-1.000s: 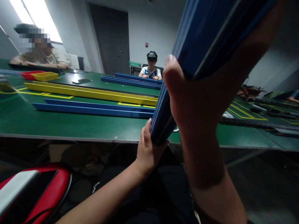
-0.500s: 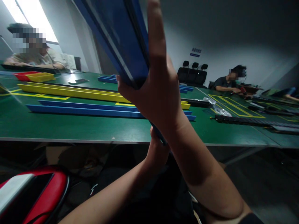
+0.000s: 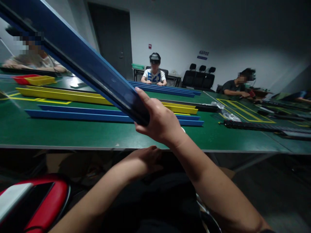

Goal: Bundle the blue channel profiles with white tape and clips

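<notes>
The room is dim, with grey walls, a dark door (image 3: 114, 38) at the back and a row of black chairs (image 3: 201, 76) against the far wall. A green tabletop (image 3: 73, 131) fills the middle of the view, marked with yellow tape lines and edged in pale grey along its near side. Other people sit at it: one at the far left, one facing this way at the far end, one at the right.

On the tabletop lie long rails, side by side and running left to right: a blue pair (image 3: 73, 114) nearest, a yellow one (image 3: 60, 94) behind it, more blue ones (image 3: 170, 89) at the far end. Black strips (image 3: 255, 125) lie at the right, and red and yellow trays (image 3: 34, 79) sit at the far left.

A long blue rail (image 3: 80, 63) is held in the air above the tabletop's near edge, slanting from the upper left corner down to the centre. The right hand (image 3: 161, 123) grasps its lower end, fingers wrapped over the top, grip closed on it.

The left hand (image 3: 145, 160) is below the tabletop edge, near the lap, fingers loosely bent and holding nothing, apart from the rail.

A red and white seat (image 3: 31, 202) shows at the lower left.
</notes>
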A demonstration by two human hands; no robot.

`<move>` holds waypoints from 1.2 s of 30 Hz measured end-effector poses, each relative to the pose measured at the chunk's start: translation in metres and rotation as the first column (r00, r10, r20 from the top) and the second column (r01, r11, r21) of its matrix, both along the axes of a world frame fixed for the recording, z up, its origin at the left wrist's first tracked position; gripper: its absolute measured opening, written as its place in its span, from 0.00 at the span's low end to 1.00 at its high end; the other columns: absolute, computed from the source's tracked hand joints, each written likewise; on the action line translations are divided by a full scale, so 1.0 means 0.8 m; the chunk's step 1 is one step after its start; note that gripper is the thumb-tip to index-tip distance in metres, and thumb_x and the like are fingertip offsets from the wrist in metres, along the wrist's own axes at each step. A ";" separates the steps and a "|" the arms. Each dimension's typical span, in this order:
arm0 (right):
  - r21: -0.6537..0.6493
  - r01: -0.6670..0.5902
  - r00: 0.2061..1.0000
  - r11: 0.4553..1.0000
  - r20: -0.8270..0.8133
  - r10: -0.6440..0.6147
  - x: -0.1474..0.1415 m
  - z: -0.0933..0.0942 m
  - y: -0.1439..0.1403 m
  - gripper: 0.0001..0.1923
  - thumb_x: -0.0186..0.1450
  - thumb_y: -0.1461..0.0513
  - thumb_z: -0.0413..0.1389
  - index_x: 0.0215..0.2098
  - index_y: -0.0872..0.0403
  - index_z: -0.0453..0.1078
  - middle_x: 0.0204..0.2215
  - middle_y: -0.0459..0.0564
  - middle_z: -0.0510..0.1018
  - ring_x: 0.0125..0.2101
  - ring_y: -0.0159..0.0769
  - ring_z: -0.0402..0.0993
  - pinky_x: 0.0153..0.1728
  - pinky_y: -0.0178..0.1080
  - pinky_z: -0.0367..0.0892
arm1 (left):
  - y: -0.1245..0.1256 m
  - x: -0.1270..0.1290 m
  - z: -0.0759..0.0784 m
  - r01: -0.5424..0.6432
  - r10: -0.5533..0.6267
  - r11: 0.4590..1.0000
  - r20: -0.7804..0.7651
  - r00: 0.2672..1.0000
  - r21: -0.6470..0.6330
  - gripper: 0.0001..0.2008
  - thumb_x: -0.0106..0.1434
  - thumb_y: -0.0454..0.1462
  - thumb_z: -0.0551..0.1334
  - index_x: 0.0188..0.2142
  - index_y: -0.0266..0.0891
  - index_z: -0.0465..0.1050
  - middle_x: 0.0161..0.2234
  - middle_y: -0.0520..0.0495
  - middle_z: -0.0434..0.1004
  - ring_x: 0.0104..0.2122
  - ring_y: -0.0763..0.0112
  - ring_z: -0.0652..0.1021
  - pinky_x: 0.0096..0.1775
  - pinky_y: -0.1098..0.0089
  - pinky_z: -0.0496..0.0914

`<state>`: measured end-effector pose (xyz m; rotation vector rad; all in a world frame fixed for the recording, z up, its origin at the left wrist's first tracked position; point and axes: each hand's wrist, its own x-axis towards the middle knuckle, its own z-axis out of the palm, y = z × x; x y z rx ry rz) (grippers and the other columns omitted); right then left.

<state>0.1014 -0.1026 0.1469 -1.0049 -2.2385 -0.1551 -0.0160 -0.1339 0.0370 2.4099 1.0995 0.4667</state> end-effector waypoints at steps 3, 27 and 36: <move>-0.057 -0.026 0.998 0.998 0.049 0.029 0.011 -0.013 -0.001 0.48 0.60 0.55 0.59 0.70 0.44 0.35 0.56 0.52 0.66 0.50 0.45 0.67 0.51 0.44 0.67 | -0.007 -0.053 0.033 -0.009 0.015 0.988 -0.040 0.999 0.156 0.07 0.63 0.43 0.58 0.35 0.44 0.72 0.33 0.50 0.76 0.32 0.69 0.75 0.35 0.68 0.69; -0.248 -0.090 0.906 0.964 0.381 0.183 0.088 -0.072 0.017 0.41 0.56 0.52 0.63 0.65 0.47 0.54 0.49 0.51 0.76 0.46 0.41 0.73 0.42 0.38 0.64 | 0.061 -0.144 0.019 -0.214 0.397 0.678 -0.106 0.912 0.703 0.30 0.52 0.53 0.65 0.51 0.43 0.70 0.47 0.40 0.75 0.49 0.49 0.73 0.53 0.52 0.63; -0.259 -0.008 0.936 0.966 0.337 0.098 0.110 -0.099 0.043 0.34 0.57 0.50 0.62 0.59 0.50 0.64 0.48 0.53 0.77 0.48 0.42 0.73 0.47 0.41 0.66 | 0.064 -0.130 0.002 -0.215 0.404 0.743 -0.169 0.899 0.634 0.33 0.50 0.57 0.65 0.50 0.39 0.71 0.44 0.38 0.77 0.45 0.50 0.75 0.48 0.55 0.66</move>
